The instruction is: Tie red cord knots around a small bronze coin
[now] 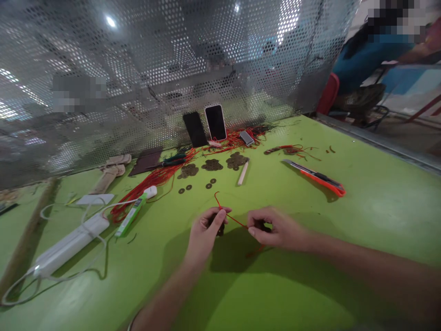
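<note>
My left hand [205,233] is closed, pinching a red cord [236,220] between thumb and fingertips. Dark round pieces [221,230], which look like holed coins, show under its fingers, partly hidden. A short cord end curls up beyond the thumb. My right hand [275,227] pinches the same cord a little to the right, and the stretch between the hands is taut. More cord hangs blurred below the right hand. Ahead lie several loose holed coins [208,186] and coin piles [212,164]. A pale stick [243,172] rests beside the right-hand pile.
An orange utility knife [322,178] lies at right, blade out. Red cords [144,188], dark-handled pliers [174,160] and a white power strip [72,243] are at left. Two phones [215,122] lean against the perforated metal screen [155,87]. A person [365,57] sits beyond the table's right edge.
</note>
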Tool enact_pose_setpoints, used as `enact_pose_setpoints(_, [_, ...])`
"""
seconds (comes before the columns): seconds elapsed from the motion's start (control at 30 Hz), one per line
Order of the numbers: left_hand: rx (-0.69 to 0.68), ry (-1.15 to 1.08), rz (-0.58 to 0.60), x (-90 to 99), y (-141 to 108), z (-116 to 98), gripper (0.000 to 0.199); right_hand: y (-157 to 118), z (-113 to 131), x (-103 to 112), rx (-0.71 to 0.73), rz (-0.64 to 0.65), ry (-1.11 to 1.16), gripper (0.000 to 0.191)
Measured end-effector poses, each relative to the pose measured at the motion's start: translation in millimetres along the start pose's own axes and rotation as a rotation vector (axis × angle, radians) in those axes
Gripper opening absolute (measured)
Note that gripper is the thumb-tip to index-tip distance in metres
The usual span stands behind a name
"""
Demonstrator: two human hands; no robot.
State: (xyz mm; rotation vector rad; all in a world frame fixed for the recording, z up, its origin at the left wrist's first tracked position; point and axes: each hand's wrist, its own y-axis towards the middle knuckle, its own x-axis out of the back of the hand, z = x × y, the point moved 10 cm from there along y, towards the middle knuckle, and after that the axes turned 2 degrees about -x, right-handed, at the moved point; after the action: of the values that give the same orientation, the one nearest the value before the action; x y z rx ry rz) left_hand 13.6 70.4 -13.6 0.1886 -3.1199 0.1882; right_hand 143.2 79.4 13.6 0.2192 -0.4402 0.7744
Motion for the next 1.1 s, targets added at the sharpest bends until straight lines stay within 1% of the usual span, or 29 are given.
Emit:
enact_pose_setpoints(0.23, [0.001,-0.036,0.006,-2.9,-1.2,1.1,0.026,-0.5,-1.2,-0.3,-0.008,0.012,0.06,0.011])
enact_pose_setpoints(0.37, [0.011,-0.065,0.034,-4.0,-0.5,1.5,0.027,-0.9,-3.9,1.4,-0.004,-0.018,0.051,0.015])
enact_pose_setpoints(0.43, [0.019,-0.06,0.067,-5.7,-0.2,2.4,0.028,-0.3,-6.5,4.0,-0.024,-0.05,0.048,0.016])
enact_pose_setpoints(0.5, [0.03,-0.032,0.11,-9.4,-0.7,4.2,0.029,0.8,-9.8,7.5,-0.059,-0.09,0.078,0.023])
enact_pose_setpoints(0.6, [0.039,0.042,0.217,-22.6,-4.4,6.4,0.03,2.6,-11.3,10.5,-0.085,-0.136,0.163,0.03])
enact_pose_setpoints(0.7, [0.004,0.133,0.326,-38.5,-10.9,3.1,0.026,3.6,-8.6,7.9,-0.066,-0.136,0.27,0.029])
enact_pose_setpoints(0.8, [-0.045,0.191,0.398,-49.2,-16.8,-1.9,0.023,1.6,-9.8,5.2,-0.082,-0.14,0.354,0.026])
enact_pose_setpoints(0.9, [-0.073,0.235,0.425,-51.9,-19.5,-3.4,0.02,-1.9,-12.3,6.9,-0.117,-0.173,0.336,0.024])
enact_pose_setpoints(1.03, [-0.055,0.239,0.453,-53.0,-21.4,-1.4,0.019,-4.3,-7.6,17.2,-0.063,-0.271,0.336,0.023])
enact_pose_setpoints(1.1, [-0.044,0.213,0.452,-52.9,-21.6,-1.3,0.02,-4.0,-8.8,19.5,-0.062,-0.293,0.346,0.023])
